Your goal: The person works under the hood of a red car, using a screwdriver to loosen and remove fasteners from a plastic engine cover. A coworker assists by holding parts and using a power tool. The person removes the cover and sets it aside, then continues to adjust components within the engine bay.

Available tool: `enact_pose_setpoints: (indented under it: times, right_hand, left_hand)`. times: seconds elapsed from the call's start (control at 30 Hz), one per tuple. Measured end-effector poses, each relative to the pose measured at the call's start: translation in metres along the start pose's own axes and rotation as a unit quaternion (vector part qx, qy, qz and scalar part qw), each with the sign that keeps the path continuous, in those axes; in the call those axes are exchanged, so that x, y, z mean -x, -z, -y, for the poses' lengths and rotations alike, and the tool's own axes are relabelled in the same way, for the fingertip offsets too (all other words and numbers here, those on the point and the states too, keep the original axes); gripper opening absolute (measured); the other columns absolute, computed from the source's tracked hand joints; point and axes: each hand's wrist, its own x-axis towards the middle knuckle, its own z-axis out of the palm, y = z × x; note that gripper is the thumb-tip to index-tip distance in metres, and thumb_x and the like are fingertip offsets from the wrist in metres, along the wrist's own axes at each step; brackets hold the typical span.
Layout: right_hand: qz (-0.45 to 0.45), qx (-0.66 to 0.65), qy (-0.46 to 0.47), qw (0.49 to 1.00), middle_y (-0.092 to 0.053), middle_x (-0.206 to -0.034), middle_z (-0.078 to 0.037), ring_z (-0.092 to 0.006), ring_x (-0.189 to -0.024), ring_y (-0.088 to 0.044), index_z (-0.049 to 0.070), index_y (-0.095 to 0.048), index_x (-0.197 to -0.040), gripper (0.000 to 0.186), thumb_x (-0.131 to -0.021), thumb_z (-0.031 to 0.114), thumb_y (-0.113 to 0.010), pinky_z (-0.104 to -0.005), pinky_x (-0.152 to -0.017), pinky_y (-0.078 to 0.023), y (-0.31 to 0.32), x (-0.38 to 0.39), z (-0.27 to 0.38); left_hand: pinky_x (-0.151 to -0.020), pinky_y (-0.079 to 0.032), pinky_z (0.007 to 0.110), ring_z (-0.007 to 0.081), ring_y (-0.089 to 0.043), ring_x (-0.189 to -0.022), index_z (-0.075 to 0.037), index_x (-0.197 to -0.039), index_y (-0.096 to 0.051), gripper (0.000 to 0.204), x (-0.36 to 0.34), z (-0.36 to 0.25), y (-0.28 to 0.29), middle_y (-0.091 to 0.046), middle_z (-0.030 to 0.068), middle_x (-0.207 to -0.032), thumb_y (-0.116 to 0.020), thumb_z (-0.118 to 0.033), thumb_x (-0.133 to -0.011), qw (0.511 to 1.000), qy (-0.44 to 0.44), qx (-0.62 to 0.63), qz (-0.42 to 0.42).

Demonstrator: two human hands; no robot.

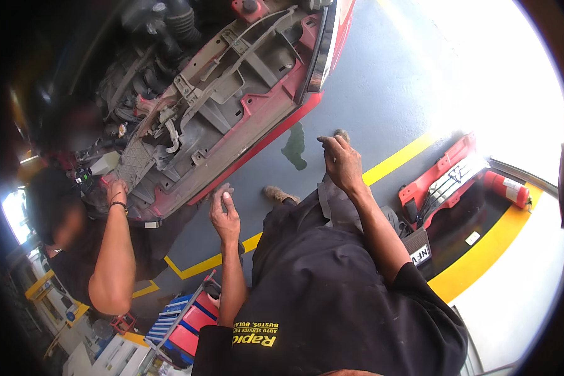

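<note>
My left hand point(224, 213) is raised just off the front edge of a red car point(266, 135), its thumb and fingers stretched out and holding nothing. Farther right, my right hand point(344, 164) hangs over the floor with its fingers loosely bent and apart; I see no object in it. The car's hood area is uncovered, showing a dusty front panel point(216, 119) and the engine bay point(128, 81) behind it. Another person's hand point(115, 190) rests at the left end of that panel, beside a small dark device with a green light point(83, 175).
On the right lie a red car body part point(445, 169), a red fire extinguisher point(506, 189) and a licence plate point(421, 255). A red and blue tool cart point(191, 323) stands at lower left. Yellow lines point(398, 158) and a dark patch point(294, 149) mark the grey floor.
</note>
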Motion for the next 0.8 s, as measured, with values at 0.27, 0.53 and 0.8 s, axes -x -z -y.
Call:
enact_pose_setpoints:
  times: [0.27, 0.53, 0.8]
  right_hand:
    - [0.069, 0.002, -0.12, 0.99, -0.079, -0.11, -0.016, -0.0306, -0.101, -0.081, 0.005, -0.076, -0.13, 0.029, -0.105, -0.002, -0.063, -0.0415, -0.083, -0.063, 0.105, -0.042, -0.184]
    - [0.12, -0.028, -0.208, 0.97, -0.079, -0.112, -0.02, -0.0355, -0.103, -0.081, 0.001, -0.076, -0.128, 0.026, -0.107, -0.002, -0.061, -0.045, -0.082, -0.063, 0.114, -0.043, -0.229]
    - [0.24, -0.06, -0.151, 0.957, -0.077, -0.117, -0.02, -0.0458, -0.104, -0.076, 0.007, -0.075, -0.13, 0.031, -0.102, 0.0, -0.065, -0.0512, -0.087, -0.061, 0.079, -0.012, -0.21]
  left_hand:
    - [-0.115, -0.049, 0.052, 0.0386, -0.067, -0.13, -0.001, -0.139, -0.07, 0.036, -0.245, -0.228, -0.121, -0.072, 0.0184, -0.137, -0.064, -0.027, -0.114, 0.946, -0.263, -0.145, -0.118]
    - [-0.097, -0.05, 0.049, 0.0338, -0.07, -0.112, -0.014, -0.126, -0.075, 0.021, -0.287, -0.221, -0.159, -0.08, 0.0059, -0.116, -0.068, -0.015, -0.106, 0.935, -0.166, -0.28, -0.144]
    - [-0.099, -0.053, 0.05, 0.0392, -0.072, -0.107, -0.007, -0.119, -0.076, 0.018, -0.278, -0.225, -0.162, -0.08, 0.014, -0.109, -0.072, -0.019, -0.107, 0.942, -0.148, -0.251, -0.166]
